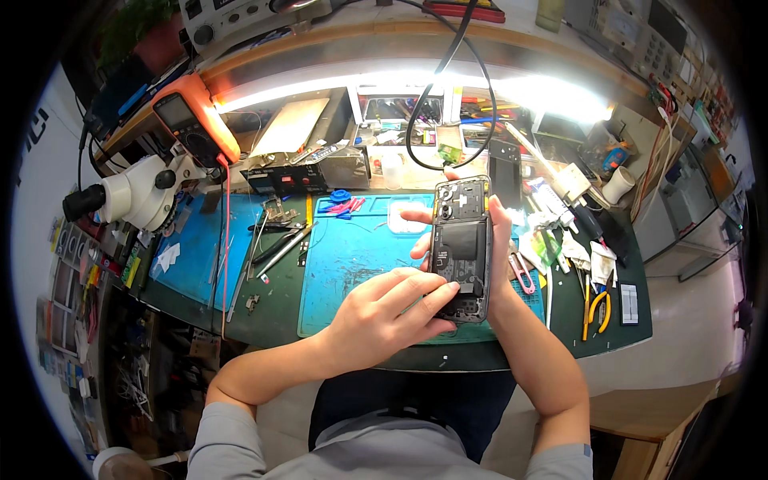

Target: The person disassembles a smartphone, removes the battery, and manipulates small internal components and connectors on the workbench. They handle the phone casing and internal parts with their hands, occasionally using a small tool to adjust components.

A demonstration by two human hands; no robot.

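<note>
I see the opened phone (462, 248) upright, long axis away from me, above the blue mat (352, 264), right hand (498, 256) gripping its edges, left hand (384, 312) fingertips pinched at its lower end.

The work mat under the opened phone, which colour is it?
The work mat is blue, seen best in the head view, below the opened phone.

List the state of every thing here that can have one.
phone: back cover off, insides showing, held upright above the mat
right hand: wrapped behind the phone, gripping it
left hand: fingers pressing the phone's lower end
blue mat: flat on the bench
multimeter: propped tilted, screen too small to read
bench lamp: lit
yellow pliers: lying flat, unheld
microscope: unused, at the left
</note>
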